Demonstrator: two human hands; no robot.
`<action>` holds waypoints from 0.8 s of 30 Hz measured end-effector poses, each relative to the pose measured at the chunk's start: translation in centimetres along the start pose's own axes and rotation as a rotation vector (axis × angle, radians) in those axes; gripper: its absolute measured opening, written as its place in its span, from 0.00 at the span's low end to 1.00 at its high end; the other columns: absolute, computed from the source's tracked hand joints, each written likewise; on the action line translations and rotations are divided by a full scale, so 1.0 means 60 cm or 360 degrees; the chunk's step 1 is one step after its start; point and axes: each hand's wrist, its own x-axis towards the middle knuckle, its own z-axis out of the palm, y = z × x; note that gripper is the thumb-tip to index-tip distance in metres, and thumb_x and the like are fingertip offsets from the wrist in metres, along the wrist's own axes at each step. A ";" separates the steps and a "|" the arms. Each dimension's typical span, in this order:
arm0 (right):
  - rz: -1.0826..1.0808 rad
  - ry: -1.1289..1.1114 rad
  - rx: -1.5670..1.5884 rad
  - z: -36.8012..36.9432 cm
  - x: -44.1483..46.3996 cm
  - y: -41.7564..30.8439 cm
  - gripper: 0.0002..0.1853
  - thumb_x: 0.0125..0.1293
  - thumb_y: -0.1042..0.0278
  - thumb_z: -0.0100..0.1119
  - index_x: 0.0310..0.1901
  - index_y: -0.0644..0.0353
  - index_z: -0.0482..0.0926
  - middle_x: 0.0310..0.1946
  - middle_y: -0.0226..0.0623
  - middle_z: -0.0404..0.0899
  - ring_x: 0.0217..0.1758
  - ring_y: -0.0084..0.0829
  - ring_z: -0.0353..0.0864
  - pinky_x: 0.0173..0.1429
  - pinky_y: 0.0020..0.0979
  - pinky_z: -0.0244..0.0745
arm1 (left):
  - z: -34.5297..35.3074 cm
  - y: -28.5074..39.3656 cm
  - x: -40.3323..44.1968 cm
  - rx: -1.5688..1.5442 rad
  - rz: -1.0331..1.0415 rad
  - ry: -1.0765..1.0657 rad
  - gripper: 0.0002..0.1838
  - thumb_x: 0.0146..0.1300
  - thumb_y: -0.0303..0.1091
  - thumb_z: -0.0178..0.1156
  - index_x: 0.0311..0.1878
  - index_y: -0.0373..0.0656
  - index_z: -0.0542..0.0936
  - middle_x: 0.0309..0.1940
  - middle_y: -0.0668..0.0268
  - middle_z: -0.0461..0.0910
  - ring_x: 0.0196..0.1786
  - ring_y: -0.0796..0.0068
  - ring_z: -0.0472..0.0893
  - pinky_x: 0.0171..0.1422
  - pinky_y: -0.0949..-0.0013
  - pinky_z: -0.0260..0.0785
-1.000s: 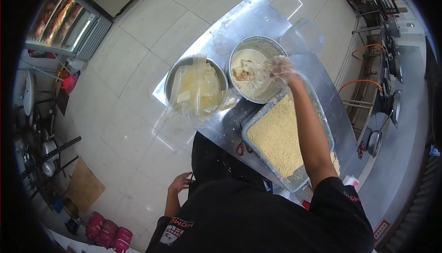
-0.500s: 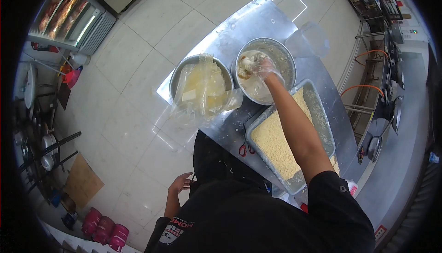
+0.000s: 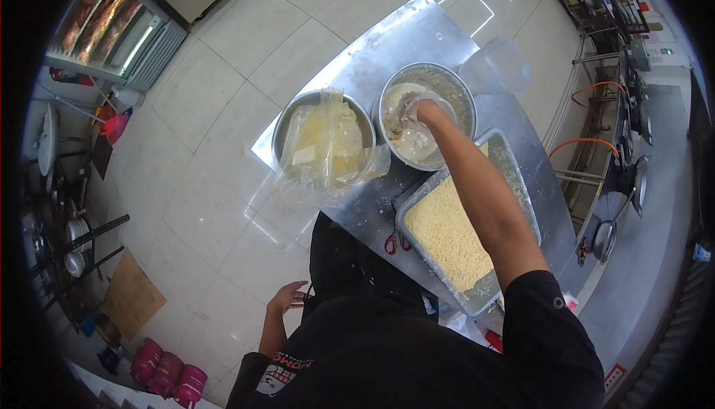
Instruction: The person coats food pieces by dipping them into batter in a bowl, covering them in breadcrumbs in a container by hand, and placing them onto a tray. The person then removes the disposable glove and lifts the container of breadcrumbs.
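Observation:
My right hand [image 3: 419,109], in a clear plastic glove, reaches down into a round metal pot [image 3: 471,103] of milky batter [image 3: 411,141]. Its fingertips are hidden by the hand and the liquid, so whether they grip anything is unclear. Under my right forearm lies a grey rectangular tub [image 3: 514,168] of pale yellow breadcrumbs [image 3: 449,234]. My left hand [image 3: 287,297] hangs at my side, away from the table, its fingers loosely extended and holding nothing. Left of the pot stands a metal bowl [image 3: 281,127] with pale flat pieces [image 3: 331,130] and a clear plastic bag [image 3: 328,174] draped over them.
Everything stands on a steel table [image 3: 387,36]. Behind the pot is a clear plastic container [image 3: 506,65]. Red-handled scissors [image 3: 391,243] lie by the near edge. A glass-front fridge [image 3: 108,29] is at far left, and pans [image 3: 607,241] hang on the right.
My right hand has shifted slightly up and left inside the pot, and the pale lump seen by its fingers is now out of sight. My left hand stays at my side.

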 end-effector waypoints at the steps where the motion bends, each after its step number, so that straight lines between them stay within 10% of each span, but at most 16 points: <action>1: 0.0041 0.0004 -0.0008 0.000 -0.002 -0.009 0.19 0.59 0.57 0.51 0.45 0.58 0.81 0.49 0.48 0.78 0.53 0.44 0.78 0.58 0.42 0.71 | 0.000 0.001 0.000 -0.0018 -0.0006 -0.0003 0.26 0.67 0.48 0.44 0.65 0.50 0.66 0.44 0.57 0.80 0.46 0.67 0.78 0.57 0.60 0.66; 15: -0.0027 0.0253 -0.0026 -0.052 -0.110 -0.063 0.17 0.55 0.61 0.58 0.43 0.61 0.82 0.46 0.46 0.81 0.51 0.45 0.78 0.57 0.39 0.71 | 0.028 0.014 0.007 -0.0006 0.0017 0.0020 0.26 0.66 0.49 0.45 0.65 0.50 0.67 0.39 0.60 0.80 0.44 0.70 0.78 0.55 0.63 0.67; 24: -0.0669 0.0746 0.0335 -0.039 -0.105 0.122 0.11 0.51 0.65 0.63 0.37 0.57 0.83 0.35 0.43 0.82 0.39 0.40 0.80 0.42 0.40 0.73 | 0.021 0.027 0.018 -0.0011 0.0124 -0.0019 0.25 0.67 0.48 0.43 0.65 0.51 0.68 0.42 0.59 0.81 0.43 0.71 0.79 0.54 0.63 0.66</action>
